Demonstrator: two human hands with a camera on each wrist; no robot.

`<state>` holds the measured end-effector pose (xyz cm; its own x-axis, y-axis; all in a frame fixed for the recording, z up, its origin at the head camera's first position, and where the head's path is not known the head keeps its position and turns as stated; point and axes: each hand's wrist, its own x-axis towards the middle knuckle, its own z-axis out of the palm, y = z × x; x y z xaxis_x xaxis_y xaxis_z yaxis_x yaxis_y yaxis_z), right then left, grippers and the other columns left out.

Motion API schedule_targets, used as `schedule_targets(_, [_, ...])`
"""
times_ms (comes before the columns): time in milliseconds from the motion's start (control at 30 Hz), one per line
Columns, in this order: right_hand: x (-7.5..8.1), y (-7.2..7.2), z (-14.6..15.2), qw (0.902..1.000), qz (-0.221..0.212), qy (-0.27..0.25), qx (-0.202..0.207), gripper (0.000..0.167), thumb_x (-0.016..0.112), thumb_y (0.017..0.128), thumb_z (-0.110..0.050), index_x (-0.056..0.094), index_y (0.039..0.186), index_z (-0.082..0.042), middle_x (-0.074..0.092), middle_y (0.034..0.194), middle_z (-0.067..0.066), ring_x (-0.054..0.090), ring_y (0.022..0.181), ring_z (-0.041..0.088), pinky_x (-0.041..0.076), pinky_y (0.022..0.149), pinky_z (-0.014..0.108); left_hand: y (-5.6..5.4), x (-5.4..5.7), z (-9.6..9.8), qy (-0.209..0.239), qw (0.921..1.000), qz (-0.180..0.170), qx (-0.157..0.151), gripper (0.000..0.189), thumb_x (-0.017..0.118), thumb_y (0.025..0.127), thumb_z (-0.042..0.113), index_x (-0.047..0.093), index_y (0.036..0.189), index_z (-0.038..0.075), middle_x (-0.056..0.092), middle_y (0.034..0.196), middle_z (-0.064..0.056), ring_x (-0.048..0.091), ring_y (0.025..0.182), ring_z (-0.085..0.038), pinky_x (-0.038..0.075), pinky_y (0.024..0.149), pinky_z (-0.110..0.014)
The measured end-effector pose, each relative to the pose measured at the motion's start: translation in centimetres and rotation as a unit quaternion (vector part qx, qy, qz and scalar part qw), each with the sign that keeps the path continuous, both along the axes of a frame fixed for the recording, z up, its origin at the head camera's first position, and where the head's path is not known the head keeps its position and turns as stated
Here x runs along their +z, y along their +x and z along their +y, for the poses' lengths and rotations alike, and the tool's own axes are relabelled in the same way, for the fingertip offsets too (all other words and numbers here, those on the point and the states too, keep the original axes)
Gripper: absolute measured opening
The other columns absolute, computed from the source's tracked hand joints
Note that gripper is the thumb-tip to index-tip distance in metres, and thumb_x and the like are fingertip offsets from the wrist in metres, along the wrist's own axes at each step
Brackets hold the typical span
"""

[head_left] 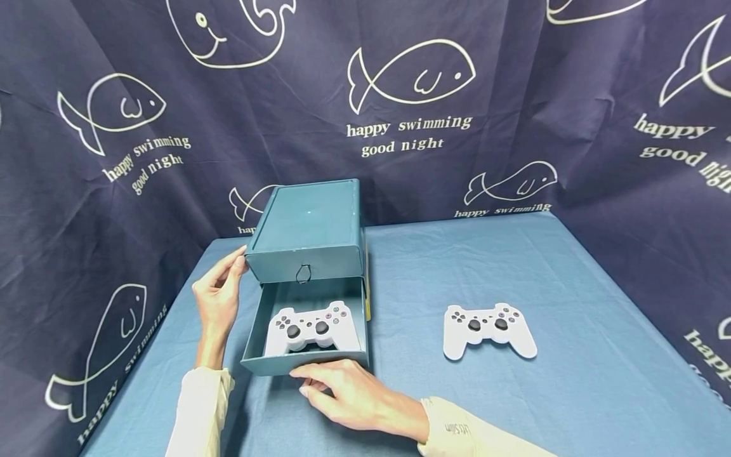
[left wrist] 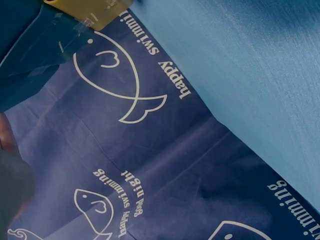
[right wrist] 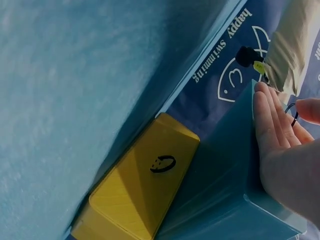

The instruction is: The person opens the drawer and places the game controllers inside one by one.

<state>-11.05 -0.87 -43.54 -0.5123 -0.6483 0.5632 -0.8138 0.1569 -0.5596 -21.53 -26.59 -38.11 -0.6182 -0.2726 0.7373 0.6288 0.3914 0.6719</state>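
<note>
A teal two-tier drawer box (head_left: pixel 308 216) stands at the back left of the table. Its lower drawer (head_left: pixel 268 366) is pulled out, and a white game controller (head_left: pixel 345 333) lies inside. My left hand (head_left: pixel 219 295) grips the box's left front corner at the upper tier, thumb and fingers bent against the edge. Against the lower drawer's front, my right hand (head_left: pixel 354 397) rests with fairly straight fingers. In the right wrist view, a black loop handle (right wrist: pixel 294 114) shows between those fingers and the thumb; whether it is pinched cannot be told. Only a sliver of the left hand enters the left wrist view.
To the right, a second white game controller (head_left: pixel 487 317) lies on the blue tablecloth (head_left: pixel 411 393). A yellow panel with a black curved mark (right wrist: pixel 145 185) stands beside the box's right side. Dark blue fish-print curtains (head_left: pixel 411 184) rise behind the table and at both sides.
</note>
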Motion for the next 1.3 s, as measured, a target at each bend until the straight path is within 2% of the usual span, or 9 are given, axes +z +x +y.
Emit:
schedule_targets(267, [0.1,-0.2,0.0,1.0,-0.006,0.001,0.001,0.026,0.066,0.099,-0.008,0.07,0.125,-0.009,0.074,0.098,-0.004,0.061,0.091,-0.011,0.047,0.084,0.01,0.1,0.0,-0.2,-0.006,0.9999,0.003,0.009,0.025,0.067,0.095,-0.011,0.073,0.119,-0.009,0.077,0.087,0.001,0.069,0.077,0.001,0.047,0.07,-0.016])
schedule_targets(533, [0.0,-0.5,-0.1,1.0,-0.005,-0.001,0.001,0.026,0.066,0.1,-0.008,0.07,0.125,-0.008,0.075,0.1,-0.003,0.064,0.092,-0.01,0.048,0.084,0.01,0.2,0.3,0.1,-0.009,0.9999,0.005,0.008,0.025,0.066,0.095,-0.012,0.073,0.118,-0.01,0.076,0.086,0.003,0.069,0.077,0.001,0.048,0.071,-0.016])
schedule_targets(700, [0.1,-0.6,-0.1,0.9999,-0.007,-0.007,0.003,0.025,0.067,0.099,-0.007,0.069,0.125,-0.008,0.075,0.101,-0.002,0.065,0.092,-0.009,0.048,0.083,0.01,0.2,0.3,0.1,-0.008,0.9999,0.003,0.008,0.025,0.066,0.095,-0.012,0.074,0.119,-0.008,0.076,0.085,-0.001,0.068,0.077,0.002,0.047,0.07,-0.017])
schedule_targets(1300, [0.6,-1.7,-0.4,0.9982,-0.054,-0.023,0.006,0.025,0.068,0.098,-0.005,0.07,0.123,-0.005,0.075,0.1,0.001,0.066,0.09,-0.007,0.05,0.083,0.012,-0.1,-0.1,-0.2,-0.001,1.0,0.002,-0.002,0.026,0.067,0.095,-0.013,0.073,0.119,-0.009,0.077,0.088,0.003,0.071,0.078,-0.004,0.048,0.071,-0.016])
